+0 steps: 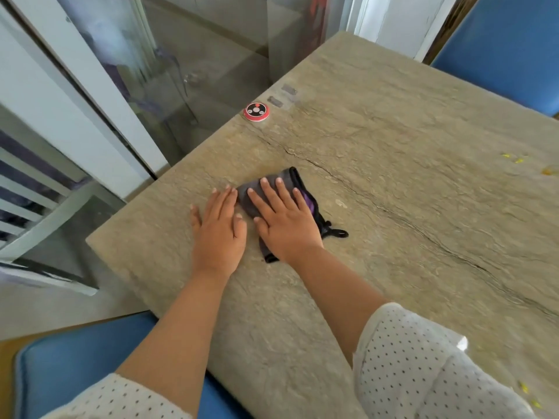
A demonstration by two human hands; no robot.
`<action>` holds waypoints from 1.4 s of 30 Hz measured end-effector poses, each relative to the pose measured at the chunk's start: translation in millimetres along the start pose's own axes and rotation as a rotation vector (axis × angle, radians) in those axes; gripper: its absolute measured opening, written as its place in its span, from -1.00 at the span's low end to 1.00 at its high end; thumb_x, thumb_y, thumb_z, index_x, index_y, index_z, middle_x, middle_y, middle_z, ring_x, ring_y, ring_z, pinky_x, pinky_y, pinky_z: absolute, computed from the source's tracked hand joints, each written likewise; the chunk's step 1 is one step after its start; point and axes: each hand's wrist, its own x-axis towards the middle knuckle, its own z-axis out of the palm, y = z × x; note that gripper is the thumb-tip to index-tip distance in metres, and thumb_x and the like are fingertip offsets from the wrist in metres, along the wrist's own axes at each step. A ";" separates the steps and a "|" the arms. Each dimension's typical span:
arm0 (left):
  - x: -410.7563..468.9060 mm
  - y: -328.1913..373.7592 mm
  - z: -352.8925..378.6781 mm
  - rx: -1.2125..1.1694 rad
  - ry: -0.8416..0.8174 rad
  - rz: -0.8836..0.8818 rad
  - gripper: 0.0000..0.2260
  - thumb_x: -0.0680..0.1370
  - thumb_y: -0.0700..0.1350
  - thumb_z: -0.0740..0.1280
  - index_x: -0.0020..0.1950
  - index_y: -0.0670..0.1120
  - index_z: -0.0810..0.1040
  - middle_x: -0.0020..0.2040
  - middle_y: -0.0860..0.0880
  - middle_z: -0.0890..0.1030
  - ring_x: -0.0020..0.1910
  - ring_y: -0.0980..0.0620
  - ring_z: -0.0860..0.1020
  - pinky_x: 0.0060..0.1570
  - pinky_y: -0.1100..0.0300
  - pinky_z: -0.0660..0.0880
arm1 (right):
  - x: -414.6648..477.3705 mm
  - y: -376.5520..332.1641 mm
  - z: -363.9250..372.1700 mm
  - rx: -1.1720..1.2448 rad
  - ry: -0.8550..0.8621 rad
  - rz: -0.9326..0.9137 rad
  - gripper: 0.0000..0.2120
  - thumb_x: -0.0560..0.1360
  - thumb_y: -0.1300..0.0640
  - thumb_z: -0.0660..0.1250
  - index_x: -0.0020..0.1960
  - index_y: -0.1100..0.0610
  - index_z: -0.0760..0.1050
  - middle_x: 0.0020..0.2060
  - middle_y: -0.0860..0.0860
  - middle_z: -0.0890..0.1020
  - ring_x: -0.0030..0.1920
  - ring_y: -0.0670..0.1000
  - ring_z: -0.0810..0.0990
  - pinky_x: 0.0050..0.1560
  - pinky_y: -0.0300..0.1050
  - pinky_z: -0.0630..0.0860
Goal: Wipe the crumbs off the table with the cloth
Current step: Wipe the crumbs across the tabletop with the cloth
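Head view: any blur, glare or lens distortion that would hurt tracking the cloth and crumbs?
Head view: soft even daylight, faint shadows only; cloth, left hand and right hand fairly sharp at centre; wide-angle lens bows the table edges; glass pane on the left shows reflections; yellow crumbs near the right edge are tiny and smeared.

Folded grey cloth (286, 174) lies on table (393, 131), yellow crumbs (518, 160) well apart.
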 end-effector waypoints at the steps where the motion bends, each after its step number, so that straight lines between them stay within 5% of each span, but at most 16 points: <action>1: 0.5 0.0 -0.3 -0.009 -0.003 -0.008 -0.41 0.53 0.05 -0.17 0.53 -0.06 0.22 0.55 0.02 0.18 0.55 0.05 0.03 0.50 -0.15 -0.16 | -16.0 -5.1 2.9 -0.004 -0.001 -0.044 -0.49 0.62 -0.11 -0.18 0.55 -0.09 -0.17 0.55 -0.05 -0.14 0.53 0.02 -0.25 0.51 0.08 -0.22; 5: -6.1 0.2 -3.1 0.017 -0.025 0.019 -0.43 0.55 0.06 -0.15 0.51 -0.07 0.26 0.56 0.01 0.17 0.55 0.03 0.03 0.50 -0.13 -0.12 | -63.0 17.6 4.9 -0.041 -0.026 -0.185 -0.49 0.60 -0.13 -0.17 0.54 -0.15 -0.14 0.55 -0.08 -0.08 0.54 0.00 -0.18 0.51 0.06 -0.20; 12: -39.7 11.4 -4.6 -0.125 0.026 -0.078 -0.42 0.57 0.05 -0.18 0.48 -0.08 0.33 0.54 0.00 0.21 0.54 0.08 0.07 0.52 -0.02 -0.12 | -39.5 11.6 -0.6 0.042 -0.024 0.226 -0.47 0.62 -0.11 -0.19 0.54 -0.07 -0.23 0.54 -0.03 -0.24 0.52 0.05 -0.32 0.50 0.09 -0.28; 17: -37.4 -4.7 -5.8 -0.327 -0.002 -0.080 -0.39 0.53 0.03 -0.21 0.50 -0.12 0.28 0.54 -0.02 0.23 0.53 0.13 0.08 0.52 0.13 -0.16 | -68.7 -36.8 14.9 -0.018 -0.045 -0.061 -0.46 0.61 -0.12 -0.18 0.55 -0.06 -0.18 0.55 -0.02 -0.16 0.53 0.04 -0.27 0.51 0.11 -0.22; 22: -38.3 -0.6 -4.0 -0.171 -0.015 -0.036 -0.41 0.56 0.10 -0.15 0.49 -0.11 0.30 0.54 -0.03 0.22 0.54 0.07 0.07 0.52 0.04 -0.14 | -91.0 5.2 14.1 -0.067 -0.047 -0.219 -0.48 0.59 -0.16 -0.20 0.53 -0.15 -0.16 0.55 -0.09 -0.09 0.54 0.00 -0.20 0.51 0.07 -0.22; 27: -44.0 0.5 5.1 0.079 0.044 0.054 -0.44 0.56 0.12 0.23 0.48 -0.15 0.30 0.53 -0.11 0.23 0.54 -0.06 0.10 0.49 -0.13 0.01 | -62.6 50.6 1.4 -0.077 -0.002 0.045 -0.48 0.59 -0.16 -0.25 0.53 -0.16 -0.25 0.55 -0.08 -0.19 0.53 0.02 -0.28 0.51 0.11 -0.22; 34: -43.6 4.8 6.3 0.178 0.003 0.052 -0.41 0.58 0.15 0.14 0.52 -0.13 0.19 0.54 -0.11 0.16 0.55 -0.07 0.05 0.50 -0.14 -0.03 | -61.5 49.1 -8.1 0.106 -0.087 0.462 -0.46 0.61 -0.19 -0.24 0.53 -0.09 -0.27 0.53 -0.03 -0.28 0.50 0.07 -0.37 0.46 0.12 -0.37; 39: -40.5 35.9 1.5 0.081 0.021 -0.071 -0.51 0.53 -0.05 0.24 0.44 -0.14 0.31 0.49 -0.17 0.26 0.50 -0.18 0.16 0.47 -0.19 0.05 | -102.9 55.4 -34.3 0.701 0.038 0.374 -0.55 0.66 0.01 -0.01 0.53 0.00 0.12 0.55 -0.04 0.00 0.53 -0.06 -0.19 0.47 -0.09 -0.26; 42: -38.0 92.0 6.9 -0.103 0.008 0.111 -0.56 0.52 -0.26 0.21 0.42 -0.16 0.36 0.49 -0.13 0.28 0.49 -0.13 0.20 0.45 -0.08 0.18 | -147.8 84.2 -37.1 0.661 0.213 0.551 -0.60 0.64 0.12 0.04 0.47 0.01 0.28 0.54 -0.05 0.09 0.54 -0.06 -0.14 0.51 -0.09 -0.25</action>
